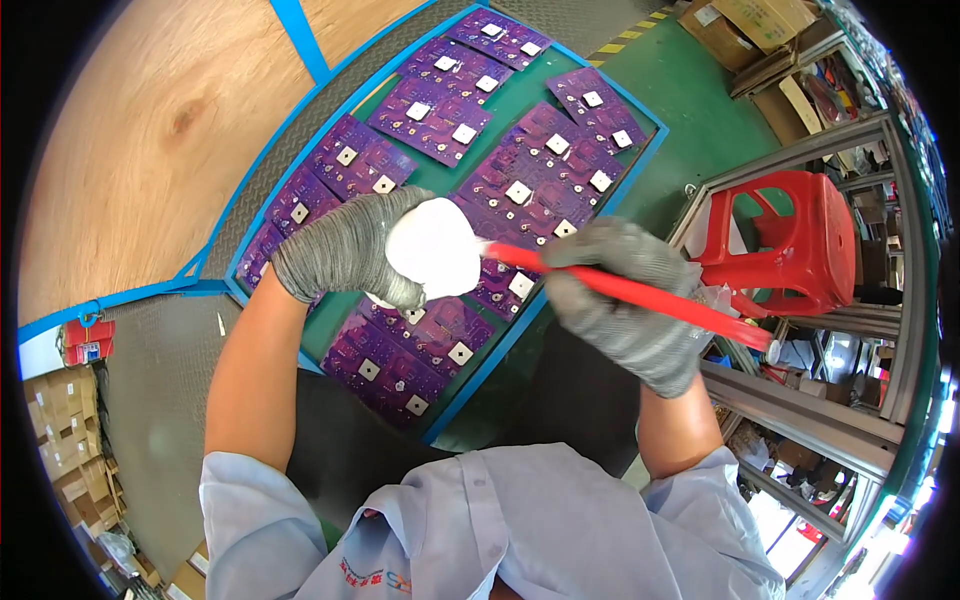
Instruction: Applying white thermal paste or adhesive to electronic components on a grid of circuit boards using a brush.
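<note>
Left hand: grey knit glove, the left hand (345, 248) is curled shut around a white tub (432, 248), held tilted over the middle of the tray.
Right hand: same grey glove, the right hand (628, 300) is closed on a red-handled brush (640, 292) whose tip reaches the rim of the tub; the handle runs down to the right past the palm.
Tray: blue-edged, green-floored tray (520, 345) lying on the dark counter (150, 370), just in front of the person.
Boards: purple circuit boards (530, 180) laid in rows across the tray, each carrying small white square parts; some lie under the hands.
Stool: red plastic stool (790, 245) to the right, inside a grey metal frame (880, 300).
Packages, left: stacked brown cartons (65, 440) at the lower left edge, with pale labels too small to make out.
Packages, top right: flat brown cardboard boxes (760, 25) on the green floor, cut off by the rim.
Tag: small red and white item (88, 340) by the blue counter edge, hard to identify.
Floor marking: yellow and black striped line (625, 35) near the top.
Hidden: the brush bristles and the tub contents cannot be made out.
</note>
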`<action>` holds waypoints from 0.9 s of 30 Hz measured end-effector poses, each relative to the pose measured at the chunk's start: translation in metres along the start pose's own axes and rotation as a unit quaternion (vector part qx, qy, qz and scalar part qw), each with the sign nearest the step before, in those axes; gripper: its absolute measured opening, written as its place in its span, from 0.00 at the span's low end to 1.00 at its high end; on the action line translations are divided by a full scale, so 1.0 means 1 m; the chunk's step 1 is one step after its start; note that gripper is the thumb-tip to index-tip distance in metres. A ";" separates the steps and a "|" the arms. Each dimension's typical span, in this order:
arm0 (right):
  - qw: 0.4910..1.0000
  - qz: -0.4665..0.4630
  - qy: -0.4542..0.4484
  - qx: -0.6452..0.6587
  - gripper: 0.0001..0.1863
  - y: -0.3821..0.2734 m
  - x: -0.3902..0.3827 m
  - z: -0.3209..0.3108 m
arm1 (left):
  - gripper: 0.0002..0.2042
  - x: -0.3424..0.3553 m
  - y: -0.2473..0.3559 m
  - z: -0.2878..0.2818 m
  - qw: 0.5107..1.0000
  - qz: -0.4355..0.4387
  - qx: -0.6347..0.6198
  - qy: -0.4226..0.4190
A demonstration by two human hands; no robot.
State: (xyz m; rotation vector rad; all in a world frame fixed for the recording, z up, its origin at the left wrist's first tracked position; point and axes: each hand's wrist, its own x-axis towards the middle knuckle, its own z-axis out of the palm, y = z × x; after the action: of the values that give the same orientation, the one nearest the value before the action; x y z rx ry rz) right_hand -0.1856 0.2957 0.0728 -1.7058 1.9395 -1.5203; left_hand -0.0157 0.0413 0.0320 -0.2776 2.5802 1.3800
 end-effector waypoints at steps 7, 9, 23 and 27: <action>0.987 0.049 -0.149 -0.028 0.09 0.003 0.020 0.028 | 0.45 0.009 0.018 0.006 0.998 -0.050 0.022 -0.041; 0.984 0.054 -0.157 -0.060 0.10 -0.001 0.024 0.022 | 0.46 0.011 0.015 0.007 0.997 -0.049 0.030 -0.050; 0.932 0.342 0.111 0.038 0.08 0.115 -0.061 -0.013 | 0.50 0.008 -0.011 -0.002 0.991 -0.096 0.089 -0.010; 0.932 0.352 0.074 -0.046 0.08 0.136 -0.072 -0.006 | 0.48 0.008 -0.006 -0.003 0.991 -0.099 0.087 -0.009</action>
State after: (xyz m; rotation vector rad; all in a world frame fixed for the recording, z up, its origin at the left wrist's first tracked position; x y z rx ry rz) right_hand -0.2551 0.3359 -0.0590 -0.7588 2.3575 -1.3007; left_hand -0.0224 0.0355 0.0267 -0.4753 2.5571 1.0793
